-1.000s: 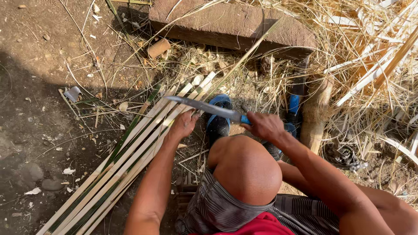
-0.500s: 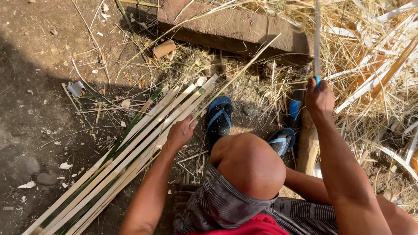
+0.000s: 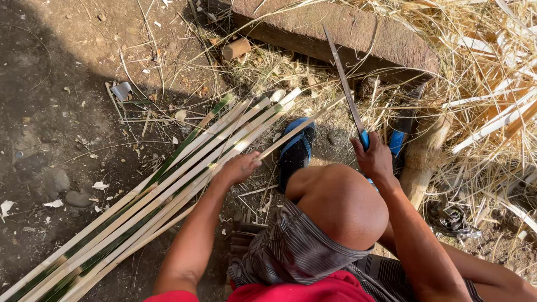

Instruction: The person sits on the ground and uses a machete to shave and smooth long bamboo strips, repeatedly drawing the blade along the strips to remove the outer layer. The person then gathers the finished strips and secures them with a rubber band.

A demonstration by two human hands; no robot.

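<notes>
My right hand [image 3: 373, 159] grips the blue handle of a long knife [image 3: 342, 85], whose blade points up and away toward a flat stone block. My left hand [image 3: 239, 167] pinches one thin bamboo strip [image 3: 305, 123] that slants up to the right. A bundle of several long split bamboo strips [image 3: 151, 196], pale with green edges, lies diagonally on the dirt from lower left to the middle. My bent knee [image 3: 341, 204] sits between my arms, with blue sandals [image 3: 295, 150] on my feet.
A flat stone block [image 3: 341, 33] lies at the top. Dry straw and bamboo shavings [image 3: 486, 84] pile up on the right. A wooden stump [image 3: 422, 159] stands by my right foot. Bare dirt with pebbles and scraps [image 3: 61, 140] spreads to the left.
My right hand swung the knife from lying flat across the strips to upright, then brought it back toward the middle. My left hand shifted from the bundle to pinching a single strip.
</notes>
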